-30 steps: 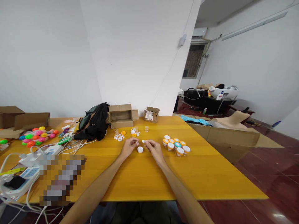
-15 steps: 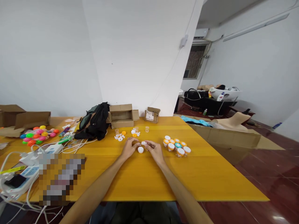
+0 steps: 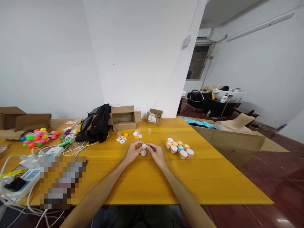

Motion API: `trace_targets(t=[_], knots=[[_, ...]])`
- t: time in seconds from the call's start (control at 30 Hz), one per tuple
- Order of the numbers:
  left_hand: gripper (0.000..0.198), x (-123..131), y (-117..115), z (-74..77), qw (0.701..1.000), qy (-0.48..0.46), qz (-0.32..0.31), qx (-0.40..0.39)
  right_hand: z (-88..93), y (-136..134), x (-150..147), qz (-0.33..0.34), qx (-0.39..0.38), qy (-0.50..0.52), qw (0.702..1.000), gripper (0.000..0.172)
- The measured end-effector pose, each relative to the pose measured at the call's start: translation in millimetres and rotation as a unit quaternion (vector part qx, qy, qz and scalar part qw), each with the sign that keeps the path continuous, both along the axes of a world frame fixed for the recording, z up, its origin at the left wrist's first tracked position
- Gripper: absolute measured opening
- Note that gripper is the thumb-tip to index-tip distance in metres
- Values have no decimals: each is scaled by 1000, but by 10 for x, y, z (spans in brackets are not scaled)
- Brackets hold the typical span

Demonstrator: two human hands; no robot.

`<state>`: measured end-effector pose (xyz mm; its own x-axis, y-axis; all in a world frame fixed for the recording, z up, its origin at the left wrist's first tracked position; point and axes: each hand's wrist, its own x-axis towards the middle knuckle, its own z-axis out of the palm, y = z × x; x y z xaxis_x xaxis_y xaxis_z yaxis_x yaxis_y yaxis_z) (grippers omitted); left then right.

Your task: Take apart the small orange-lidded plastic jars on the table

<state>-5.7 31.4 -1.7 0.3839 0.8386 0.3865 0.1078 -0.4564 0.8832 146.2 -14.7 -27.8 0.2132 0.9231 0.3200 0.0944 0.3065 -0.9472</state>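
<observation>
Both of my hands meet over the middle of the yellow table [image 3: 147, 180]. My left hand [image 3: 132, 152] and my right hand [image 3: 155, 154] pinch together on a small white dotted piece [image 3: 143, 146] held between their fingertips. Just under the fingers a small white round cap [image 3: 142, 152] lies on the table. To the right stands a cluster of little jars [image 3: 180, 148] with orange, white and teal lids. Behind my hands lie loose white and orange small parts [image 3: 128, 136] and two tiny clear cups [image 3: 148, 130].
At the back are an open cardboard box [image 3: 123, 117], a smaller box [image 3: 154, 116] and a black bag [image 3: 98, 124]. Coloured balls [image 3: 38, 137], cables and power strips [image 3: 26, 171] crowd the left. A large flat carton [image 3: 228, 136] lies beyond the table's right edge.
My hands have drawn closer together; the right hand brought the small white piece to the left hand's fingertips, and both hands now cover the white cap more.
</observation>
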Motion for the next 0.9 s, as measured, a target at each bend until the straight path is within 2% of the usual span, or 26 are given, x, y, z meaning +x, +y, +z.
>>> trace_targets(t=[0.17, 0.3, 0.47, 0.7, 0.9], knots=[[15, 8, -8, -2, 1000, 0, -5, -6, -8, -17, -6, -41, 41, -119, 991, 42], [24, 16, -29, 4, 999, -13, -22, -34, -71, -4, -8, -50, 43, -165, 984, 45], [30, 22, -38, -8, 998, -21, -38, -50, -118, 16, -10, -45, 32, -158, 986, 48], [36, 26, -36, 4, 995, -32, -61, -70, -92, 18, -4, -29, 28, -143, 989, 54], [33, 20, -21, -5, 995, -25, -65, -65, -77, 15, -16, -19, 24, -129, 991, 54]])
